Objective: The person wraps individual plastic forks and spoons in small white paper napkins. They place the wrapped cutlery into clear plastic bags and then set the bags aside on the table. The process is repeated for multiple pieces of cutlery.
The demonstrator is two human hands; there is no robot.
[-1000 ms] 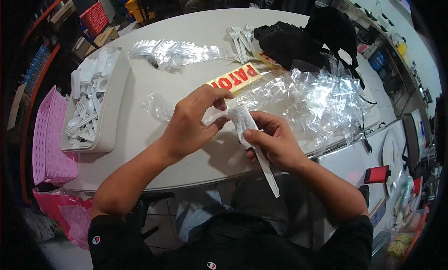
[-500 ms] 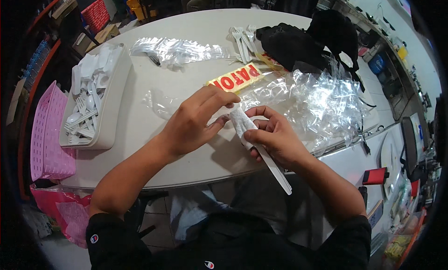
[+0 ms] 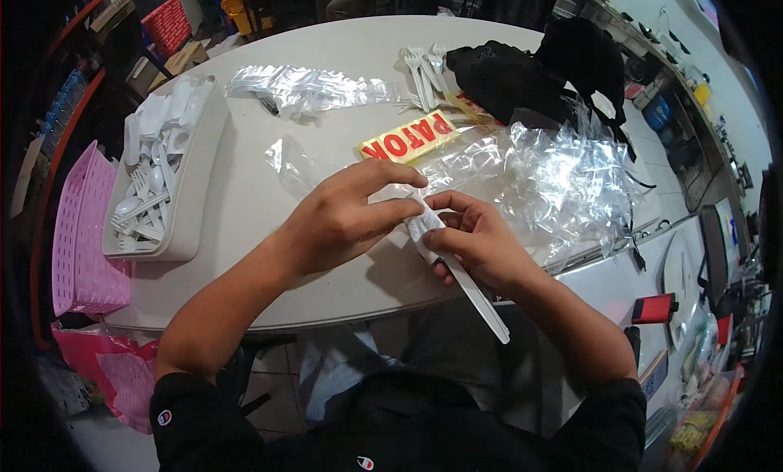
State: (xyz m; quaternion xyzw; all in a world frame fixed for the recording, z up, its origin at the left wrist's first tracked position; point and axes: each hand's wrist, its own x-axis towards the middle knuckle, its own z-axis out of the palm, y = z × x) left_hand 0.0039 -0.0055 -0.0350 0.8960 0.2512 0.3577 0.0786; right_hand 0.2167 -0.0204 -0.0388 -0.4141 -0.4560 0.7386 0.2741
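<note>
We see the round white bench [image 3: 269, 219] filling most of the head view, with our work sitting at its near edge, toward 6 o'clock from the bench's middle. A heap of clear plastic bags [image 3: 563, 178] lies at about 2 o'clock from our hands, and a grey tray of white plastic cutlery [image 3: 163, 178] sits well apart at 9 o'clock, with a pink basket [image 3: 81, 227] beyond it.

Our left hand [image 3: 342, 219] comes in from 7 o'clock and our right hand [image 3: 477, 244] from 5 o'clock; the two meet over the bench edge, nearly touching. Between them we hold a long white plastic utensil in a thin clear sleeve [image 3: 457, 272]. Its long axis runs from 11 o'clock, where the top end lies between both hands, down to 5 o'clock, where the free end juts past the bench edge over our lap.

The right hand is the nearer one: its fingers are curled around the middle of the utensil, thumb pressed on top. The left fingers [image 3: 400, 183] are drawn together, pinching at the crumpled upper end of the sleeve, which lies at 3 o'clock from that hand. We cannot tell which kind of utensil the sleeve covers.
</note>
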